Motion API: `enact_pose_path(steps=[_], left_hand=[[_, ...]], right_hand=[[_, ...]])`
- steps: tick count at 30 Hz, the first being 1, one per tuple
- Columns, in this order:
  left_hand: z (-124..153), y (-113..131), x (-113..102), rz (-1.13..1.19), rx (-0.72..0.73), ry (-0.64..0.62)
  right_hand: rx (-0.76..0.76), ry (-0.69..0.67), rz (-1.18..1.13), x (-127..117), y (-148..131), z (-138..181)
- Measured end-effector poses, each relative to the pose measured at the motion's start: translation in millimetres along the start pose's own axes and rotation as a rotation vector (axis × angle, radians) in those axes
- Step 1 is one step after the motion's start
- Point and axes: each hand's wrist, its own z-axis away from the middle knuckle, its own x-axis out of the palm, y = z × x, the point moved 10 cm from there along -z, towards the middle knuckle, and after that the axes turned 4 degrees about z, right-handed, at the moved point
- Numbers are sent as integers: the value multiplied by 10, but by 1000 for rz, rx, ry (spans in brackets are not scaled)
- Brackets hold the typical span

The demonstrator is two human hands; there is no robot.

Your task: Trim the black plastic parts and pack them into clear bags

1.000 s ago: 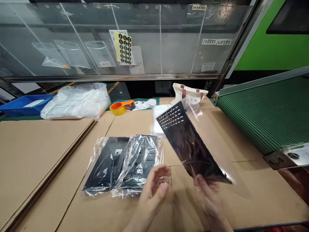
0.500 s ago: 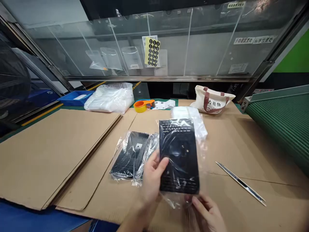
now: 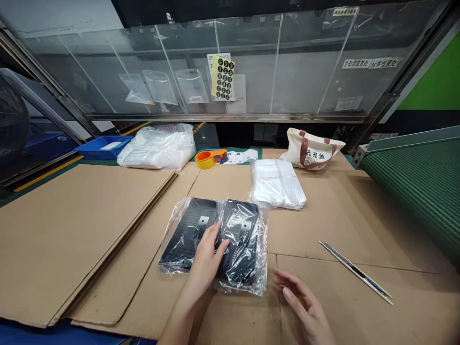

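Two flat black slotted panels in clear plastic bags lie side by side on the cardboard: a left bagged panel [image 3: 185,237] and a right bagged panel [image 3: 239,249]. Each shows a small pale rectangle near its middle. My left hand [image 3: 206,256] rests where the two bags meet, thumb and fingers apart, touching the plastic; some fingertips are hard to make out. To the right of the bags, my right hand [image 3: 300,302] is just above the cardboard, fingers loosely curved and apart, holding nothing. Behind the right panel is a stack of clear plastic bags [image 3: 276,182].
Metal tweezers [image 3: 355,272] lie at right. Cardboard sheets [image 3: 89,230] are piled at left. Along the back are a plastic-wrapped bundle [image 3: 158,146], a blue tray [image 3: 104,147], a tape dispenser [image 3: 206,159] and a cloth bag [image 3: 312,149]. A green ribbed belt [image 3: 417,172] borders the right.
The bagged panel that my left hand held up is down among the bags on the table. My left hand has moved left and lowered; my right hand has let go of the plastic.
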Motion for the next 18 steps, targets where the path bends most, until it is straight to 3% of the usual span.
enact_pose_path(steps=[6,12,18], left_hand=[[136,-149,184,94,-125,-102],[277,-173,226,178,-121,-115],[682,-386,306,339,-214,-103]], right_hand=[[60,-60,-136,222,42,-178],[221,-156,-302,509,54,-325],[239,-206,-269,517,-16,-251]])
